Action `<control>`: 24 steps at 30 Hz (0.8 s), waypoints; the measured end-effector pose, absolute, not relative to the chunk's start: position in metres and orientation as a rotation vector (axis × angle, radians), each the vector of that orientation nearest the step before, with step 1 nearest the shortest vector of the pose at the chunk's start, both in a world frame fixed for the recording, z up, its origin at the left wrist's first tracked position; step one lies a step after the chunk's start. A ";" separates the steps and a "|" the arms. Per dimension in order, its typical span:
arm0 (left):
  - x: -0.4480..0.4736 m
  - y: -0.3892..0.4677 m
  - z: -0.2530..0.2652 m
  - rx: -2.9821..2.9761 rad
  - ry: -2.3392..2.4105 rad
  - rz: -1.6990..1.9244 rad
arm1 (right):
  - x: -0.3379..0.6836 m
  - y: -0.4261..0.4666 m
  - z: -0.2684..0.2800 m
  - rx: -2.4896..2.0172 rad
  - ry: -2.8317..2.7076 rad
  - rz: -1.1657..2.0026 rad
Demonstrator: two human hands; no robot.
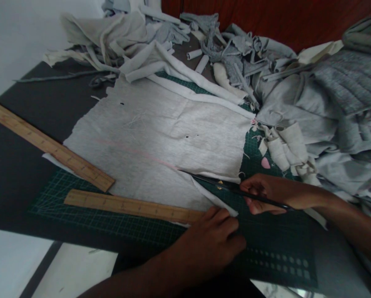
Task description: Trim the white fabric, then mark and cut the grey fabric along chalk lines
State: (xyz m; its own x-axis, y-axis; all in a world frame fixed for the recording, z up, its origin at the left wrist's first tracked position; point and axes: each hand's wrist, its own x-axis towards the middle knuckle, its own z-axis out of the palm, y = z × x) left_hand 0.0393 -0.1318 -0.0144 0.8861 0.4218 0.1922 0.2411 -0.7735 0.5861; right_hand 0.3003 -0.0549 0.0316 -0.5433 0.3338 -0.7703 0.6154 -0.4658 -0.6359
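Observation:
A light grey piece of fabric lies spread out, with a faint pink line across it and a few small dark holes. My right hand is closed around a pair of dark scissors, whose tips sit at the end of the pink line. From there to the fabric's right edge runs a cut, its lower flap edge curling. Bent fingers of my left hand grip that flap's corner, beside the right end of a wooden ruler. Part of the scissors' handle is hidden by my right fingers.
A second wooden ruler lies diagonally over the fabric's left edge. Beneath is a green cutting mat on a dark table. Heaped grey cloth scraps line the back and right. A pink chalk piece lies right of the fabric.

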 end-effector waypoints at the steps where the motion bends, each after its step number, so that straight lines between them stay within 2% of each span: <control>1: 0.040 -0.131 -0.014 2.483 0.477 0.412 | 0.299 -0.055 0.033 1.377 1.488 -2.141; 13: 0.041 -0.130 -0.015 2.450 0.509 0.404 | 0.294 -0.057 0.032 1.408 1.511 -2.124; 19: 0.038 -0.135 -0.013 2.501 0.565 0.585 | 0.291 -0.059 0.034 1.448 1.442 -2.131; 24: -0.001 -0.127 0.001 2.576 0.674 0.640 | 0.291 -0.058 0.033 1.436 1.385 -2.171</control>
State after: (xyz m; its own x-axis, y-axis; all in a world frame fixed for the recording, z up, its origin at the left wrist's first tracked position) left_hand -0.0011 -0.1268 0.0007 0.7788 0.5363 0.3254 0.3531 -0.8035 0.4792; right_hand 0.2908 -0.0576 0.0330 -0.5115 0.3119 -0.8007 0.5945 -0.5444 -0.5918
